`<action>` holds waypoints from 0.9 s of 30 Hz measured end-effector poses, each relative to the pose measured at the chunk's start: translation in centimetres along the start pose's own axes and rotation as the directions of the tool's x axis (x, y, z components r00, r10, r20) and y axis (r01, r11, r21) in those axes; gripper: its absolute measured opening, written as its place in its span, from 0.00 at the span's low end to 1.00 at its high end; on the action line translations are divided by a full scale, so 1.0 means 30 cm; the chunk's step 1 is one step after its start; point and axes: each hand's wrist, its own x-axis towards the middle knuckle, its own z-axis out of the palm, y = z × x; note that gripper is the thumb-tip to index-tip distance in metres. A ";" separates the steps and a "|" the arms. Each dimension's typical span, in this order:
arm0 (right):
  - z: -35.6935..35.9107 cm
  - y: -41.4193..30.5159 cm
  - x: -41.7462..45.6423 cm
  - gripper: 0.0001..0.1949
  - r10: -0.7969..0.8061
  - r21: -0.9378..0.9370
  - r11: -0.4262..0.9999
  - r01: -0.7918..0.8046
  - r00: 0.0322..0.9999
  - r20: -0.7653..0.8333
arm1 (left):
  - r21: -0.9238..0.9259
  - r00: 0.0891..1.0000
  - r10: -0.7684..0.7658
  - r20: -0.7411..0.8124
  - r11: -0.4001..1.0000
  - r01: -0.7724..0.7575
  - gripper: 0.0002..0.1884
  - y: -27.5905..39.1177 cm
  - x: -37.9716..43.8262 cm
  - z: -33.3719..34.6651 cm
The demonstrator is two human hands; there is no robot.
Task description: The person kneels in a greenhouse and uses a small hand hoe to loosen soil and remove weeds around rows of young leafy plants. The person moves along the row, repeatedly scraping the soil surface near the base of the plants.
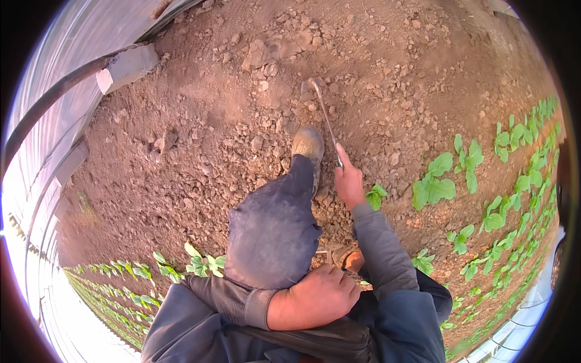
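My right hand [349, 181] grips the near end of a thin-handled hand hoe [327, 115], index finger laid along the handle. The tool's head rests at the loose brown soil [290, 68], beyond the toe of my boot [308, 145]. My left hand [320, 297] lies close to my body behind my bent knee, its fingers curled; whether it holds anything is hidden. A small leafy seedling [376, 196] grows right beside my right wrist.
Rows of green seedlings [433, 183] run down the right side, with more at the lower left [199, 263]. Plastic greenhouse sheeting [59, 118], a curved pole [59, 88] and a concrete block [128, 68] border the soil at left. Clods lie about.
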 end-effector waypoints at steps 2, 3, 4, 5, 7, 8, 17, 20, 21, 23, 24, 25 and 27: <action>0.015 -0.080 0.063 0.31 -0.226 0.027 0.973 0.227 0.973 -0.039 | -0.017 1.000 0.005 0.006 1.000 -0.005 0.06 0.003 0.003 -0.002; 0.034 -0.136 0.104 0.30 -0.341 0.044 0.938 0.344 0.938 -0.063 | -0.017 1.000 0.005 0.012 1.000 -0.005 0.06 0.003 0.005 -0.006; 0.051 -0.198 0.135 0.30 -0.445 -0.023 0.896 0.444 0.895 -0.032 | -0.019 1.000 0.009 0.005 1.000 -0.009 0.05 0.001 0.002 -0.001; 0.067 -0.263 0.163 0.30 -0.542 -0.084 0.837 0.540 0.841 0.005 | -0.015 1.000 0.005 0.001 1.000 -0.005 0.06 0.002 0.002 -0.002; 0.079 -0.298 0.228 0.29 -0.560 -0.221 0.788 0.575 0.818 0.130 | -0.021 1.000 0.005 -0.010 1.000 -0.005 0.06 0.001 0.004 0.004; 0.079 -0.296 0.263 0.28 -0.481 -0.301 0.798 0.522 0.853 0.203 | -0.020 1.000 0.020 -0.021 1.000 -0.021 0.06 0.001 0.010 0.004; -0.374 0.193 0.137 0.35 -0.110 -0.598 0.791 0.127 0.992 0.065 | -0.031 0.999 0.018 -0.034 0.999 -0.019 0.05 0.001 -0.014 -0.020; -0.441 0.344 0.006 0.35 0.004 -0.518 0.854 -0.040 0.998 -0.070 | -0.052 1.000 0.020 -0.024 0.998 -0.021 0.06 -0.014 -0.020 -0.022; -0.448 0.352 -0.018 0.35 0.062 -0.465 0.879 -0.110 0.991 -0.118 | -0.049 0.999 0.016 -0.036 0.999 -0.017 0.07 -0.014 -0.023 -0.020; -0.418 0.364 0.002 0.33 0.035 -0.349 0.928 -0.133 0.962 -0.272 | -0.043 0.998 0.005 -0.058 0.999 -0.008 0.08 -0.013 -0.025 -0.012; -0.390 0.350 0.044 0.33 0.006 -0.264 0.958 -0.109 0.932 -0.361 | -0.051 1.000 0.010 -0.010 0.999 -0.010 0.09 -0.014 -0.027 -0.010; -0.369 0.326 0.093 0.32 -0.019 -0.182 0.981 -0.072 0.890 -0.456 | -0.048 1.000 0.024 -0.012 0.999 -0.025 0.09 -0.016 -0.024 -0.011; -0.314 0.177 0.195 0.32 0.216 0.144 0.975 -0.170 0.876 -0.432 | -0.027 1.000 0.026 -0.007 0.999 -0.026 0.09 -0.013 -0.024 -0.016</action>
